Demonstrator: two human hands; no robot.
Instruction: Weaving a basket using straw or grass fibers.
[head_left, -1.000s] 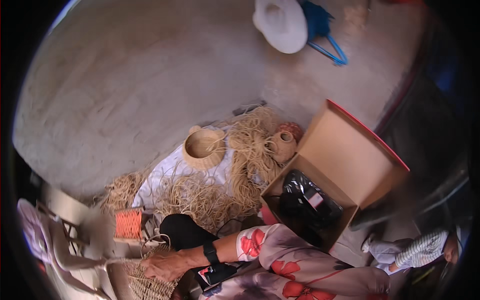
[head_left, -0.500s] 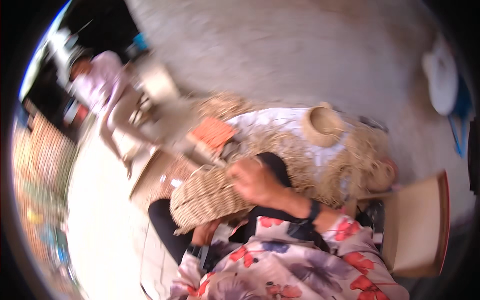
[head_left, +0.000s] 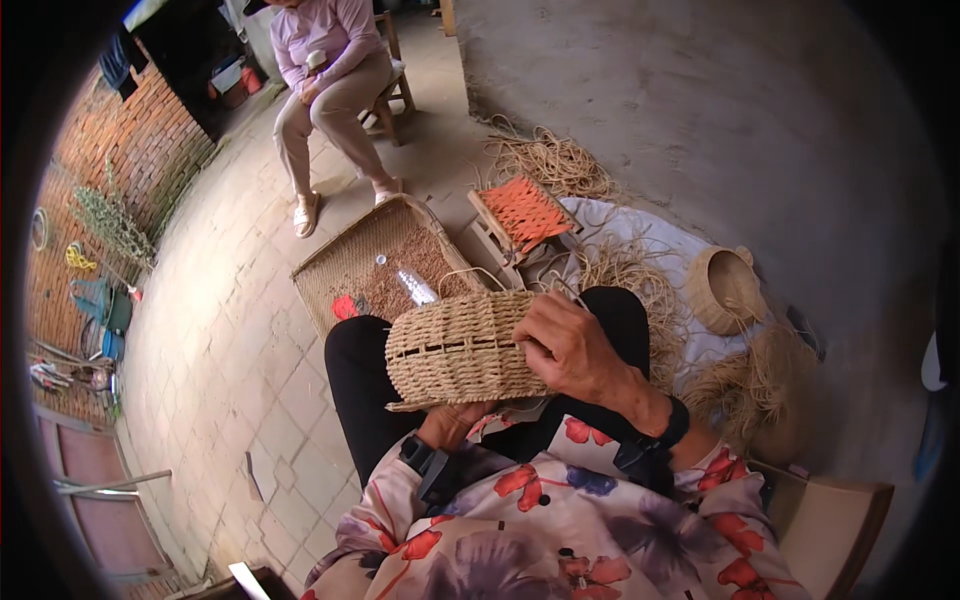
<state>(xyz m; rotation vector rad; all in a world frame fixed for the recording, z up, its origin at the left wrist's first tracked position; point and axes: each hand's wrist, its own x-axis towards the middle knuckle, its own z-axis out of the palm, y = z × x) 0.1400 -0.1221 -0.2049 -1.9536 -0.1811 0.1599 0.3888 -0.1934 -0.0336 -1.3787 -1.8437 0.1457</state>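
Observation:
A woven straw basket (head_left: 462,345) lies on its side across my lap, a dark slit running between its rows of weave. From beneath, my left hand (head_left: 455,422) holds it, and the basket covers most of those fingers. My right hand (head_left: 572,345) is closed, fingers curled against the basket's right end; what is pinched in them is hidden. A loose strand (head_left: 478,271) arches up from the basket's far edge.
Ahead, a woven tray (head_left: 318,272) holds brown bits and a plastic bottle (head_left: 415,287). An orange-topped stool (head_left: 525,212) stands beside it. Right are straw bundles (head_left: 645,285), a round basket (head_left: 715,290) and a cardboard box (head_left: 825,525). Another person (head_left: 335,80) sits farther off.
My view has swung, so the seated person and tray appear more upright. The basket has turned in my lap, its slit now level. My right hand has moved to the basket's right end.

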